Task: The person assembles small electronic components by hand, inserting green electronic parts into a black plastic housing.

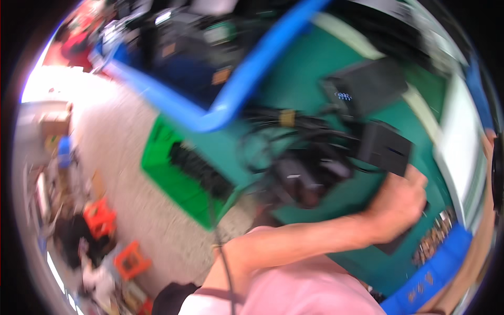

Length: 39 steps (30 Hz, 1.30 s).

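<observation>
My left hand [400, 199] reaches across the green work surface with its fingers curled. It is closed at the lower corner of a black square box [386, 147] that has a narrow slot in its face. Motion blur softens the grip. Beyond that box stands a larger dark box with a small lit display [365, 86]. To its left lie bundled black cables [289, 123] and dark glossy power adapters [312, 176]. My right hand [490, 140] shows only in part at the far right rim, beside a dark object [497, 176]; its fingers are mostly hidden.
A blue crate [210, 119] full of dark parts stands at the upper left. Below it is a green bin [178, 181] with black pieces. A blue tray [430, 273] and small brownish metal parts [434, 236] lie at the right. Orange stools [131, 260] stand on the floor.
</observation>
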{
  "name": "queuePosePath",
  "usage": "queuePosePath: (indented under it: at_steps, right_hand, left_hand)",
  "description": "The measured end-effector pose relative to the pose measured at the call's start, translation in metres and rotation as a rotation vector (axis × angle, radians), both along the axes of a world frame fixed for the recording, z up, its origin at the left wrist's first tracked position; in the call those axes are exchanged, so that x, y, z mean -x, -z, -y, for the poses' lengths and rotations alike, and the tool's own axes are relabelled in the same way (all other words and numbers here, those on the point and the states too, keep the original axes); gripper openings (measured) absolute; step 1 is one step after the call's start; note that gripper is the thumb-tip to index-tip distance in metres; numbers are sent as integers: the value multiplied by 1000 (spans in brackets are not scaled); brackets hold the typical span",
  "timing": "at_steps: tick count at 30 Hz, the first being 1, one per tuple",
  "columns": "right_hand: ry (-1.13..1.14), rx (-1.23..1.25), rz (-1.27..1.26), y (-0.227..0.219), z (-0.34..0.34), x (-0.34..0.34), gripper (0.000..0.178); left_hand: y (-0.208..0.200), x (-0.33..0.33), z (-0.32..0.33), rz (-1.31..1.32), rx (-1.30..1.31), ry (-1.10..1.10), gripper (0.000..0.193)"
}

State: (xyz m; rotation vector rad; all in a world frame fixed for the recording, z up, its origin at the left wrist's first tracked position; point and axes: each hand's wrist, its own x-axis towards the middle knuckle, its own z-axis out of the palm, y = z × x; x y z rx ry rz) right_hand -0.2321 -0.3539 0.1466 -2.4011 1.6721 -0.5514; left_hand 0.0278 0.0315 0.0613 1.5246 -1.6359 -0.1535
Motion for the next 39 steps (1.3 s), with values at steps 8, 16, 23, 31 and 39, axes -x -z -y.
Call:
queuePosePath:
  at_steps: [8,16,23,31,39]
  right_hand:
    - [-174,-456,348,-16,-181,-105,29]
    - [-194,-737,429,17,-292,-92,21]
    - [-222,-704,537,35,-302,-102,22]
    - [-217,-658,492,37,-310,-100,13]
    - [-99,-704,506,39,-310,-95,14]
  left_hand:
    - [4,-25,3,67,-102,120,32]
    - [-5,-21,1,100,-126,139,31]
    - [-7,-26,0,110,-146,145,30]
    - [-8,-26,0,138,-160,131,30]
    - [-8,-24,1,136,-171,144,29]
